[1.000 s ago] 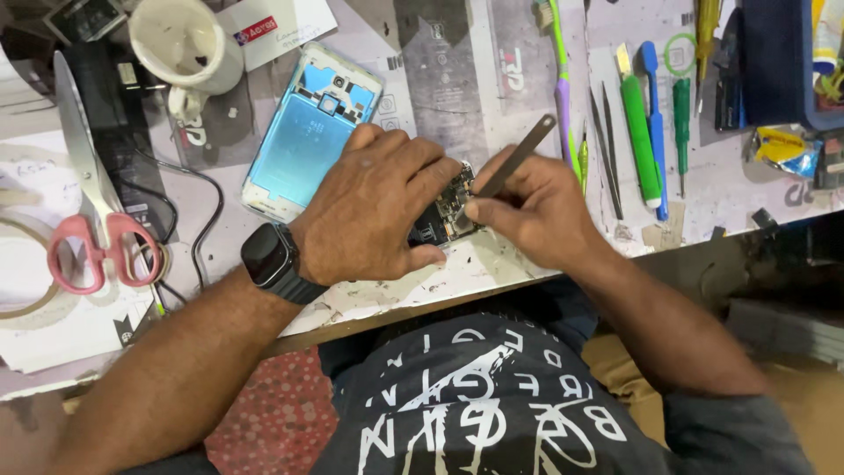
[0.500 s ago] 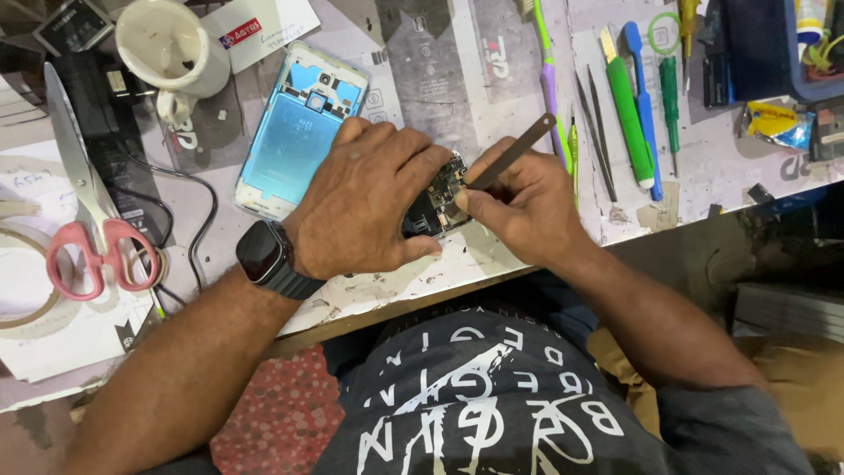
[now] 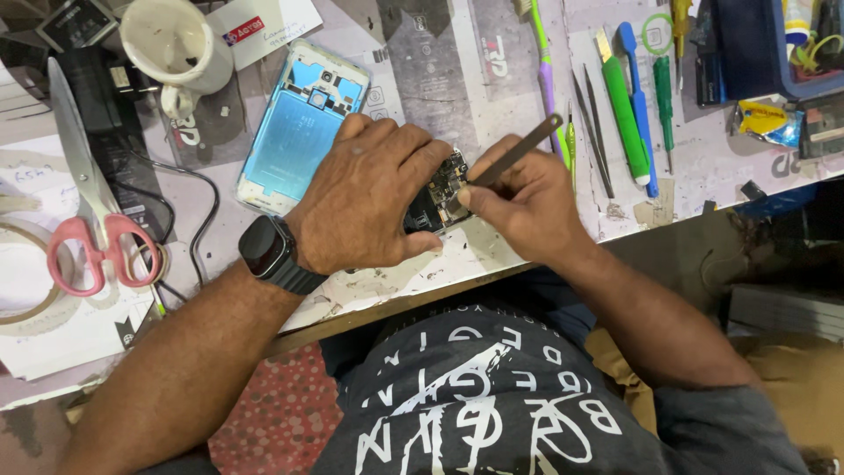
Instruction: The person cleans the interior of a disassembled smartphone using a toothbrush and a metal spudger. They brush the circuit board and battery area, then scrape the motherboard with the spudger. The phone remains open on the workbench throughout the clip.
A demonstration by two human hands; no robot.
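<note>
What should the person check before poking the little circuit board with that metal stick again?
1. Left hand pins the circuit board down: ok.
2. Right hand grips the metal tool firmly: ok.
3. Tool tip sits on the board: ok; the exact spot, cannot tell.
4. Blue phone frame lies clear of the hands: ok.
5. Board rests fully on the table, near its edge: cannot tell.

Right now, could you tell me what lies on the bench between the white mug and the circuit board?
In the head view, an opened blue phone frame lies between the white mug and the circuit board.
</note>
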